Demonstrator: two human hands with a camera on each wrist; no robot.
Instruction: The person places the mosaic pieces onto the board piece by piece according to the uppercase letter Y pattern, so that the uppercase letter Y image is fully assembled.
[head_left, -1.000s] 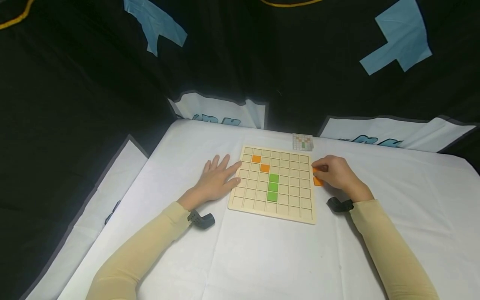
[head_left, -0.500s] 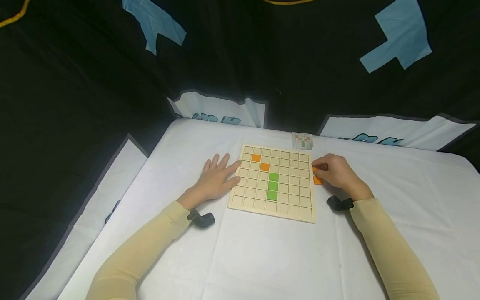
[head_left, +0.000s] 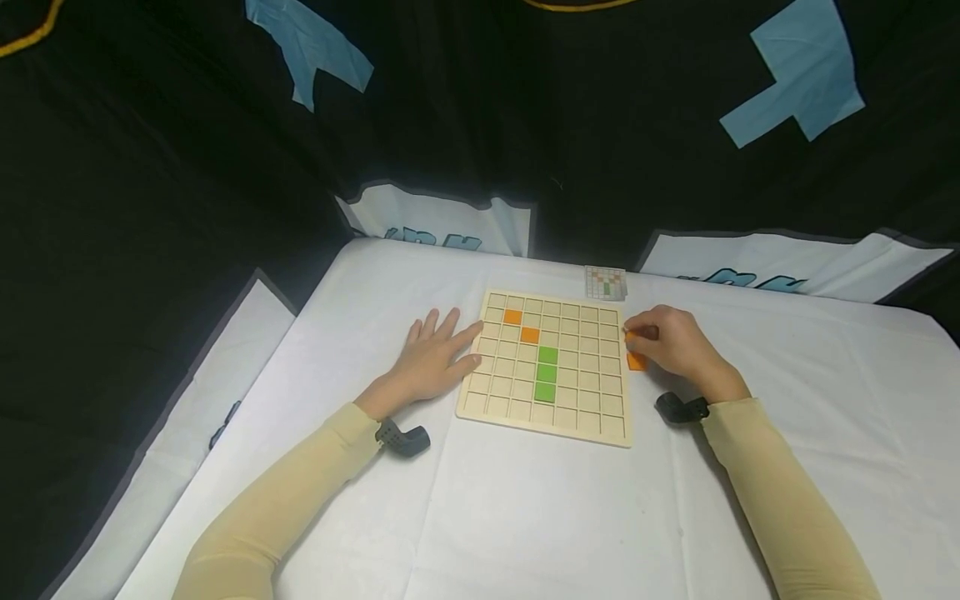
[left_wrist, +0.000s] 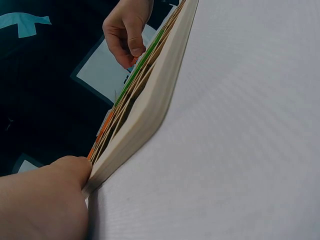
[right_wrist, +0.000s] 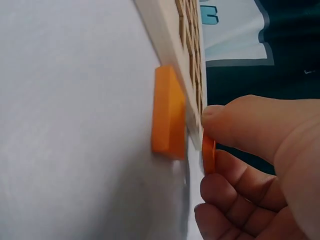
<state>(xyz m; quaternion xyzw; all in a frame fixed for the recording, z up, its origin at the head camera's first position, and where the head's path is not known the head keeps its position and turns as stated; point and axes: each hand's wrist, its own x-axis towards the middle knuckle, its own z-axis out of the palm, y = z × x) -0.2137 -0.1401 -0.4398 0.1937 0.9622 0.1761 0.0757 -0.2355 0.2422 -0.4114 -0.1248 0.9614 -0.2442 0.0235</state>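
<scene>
A pale wooden grid board (head_left: pixel 588 403) lies on the white cloth between the hands. My left hand (head_left: pixel 429 360) lies spread at its left side, with thumb and forefinger over the rim. Two orange tiles (head_left: pixel 513 317) sit diagonally in the board's cells, above a column of green tiles (head_left: pixel 547 374). Just beyond the right edge, my right hand (head_left: pixel 677 345) pinches a square orange tile (right_wrist: pixel 209 156) between thumb and fingers. Another orange tile (right_wrist: pixel 169 114) lies on the cloth against that edge, nearer the body.
Behind the board's far right corner lies a small patterned card (head_left: pixel 605 284) with a printed grid. A white cloth (head_left: pixel 525 517) covers the table. Dark curtains (head_left: pixel 465 108) with blue tape hang behind it. Each wrist wears a black camera mount (head_left: pixel 681 408).
</scene>
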